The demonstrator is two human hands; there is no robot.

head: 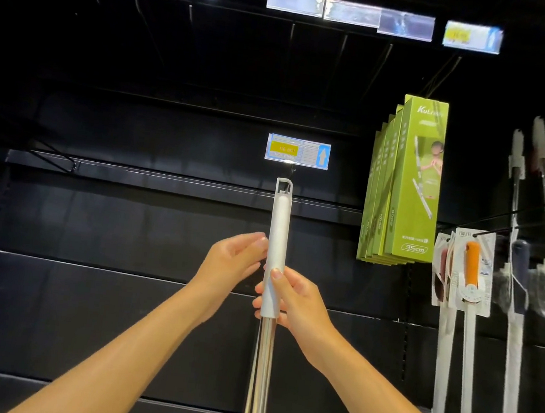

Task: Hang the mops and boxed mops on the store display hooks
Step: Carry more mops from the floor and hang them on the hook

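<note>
A mop with a steel pole and a white grip (279, 227) stands upright in the middle of the view. Its hanging loop sits just below a price-tagged display hook (297, 151). My right hand (294, 300) is wrapped around the lower end of the white grip. The fingertips of my left hand (234, 263) touch the grip's left side, fingers partly spread. The mop's head is out of view below. Several green boxed mops (406, 184) hang from a hook at the upper right.
Packaged mops with orange and dark handles (470, 273) hang at the right, beside more long-handled tools (526, 235). Bare wire hooks (143, 18) with price tags (294, 1) run along the top. The black back panel (109, 221) lies behind.
</note>
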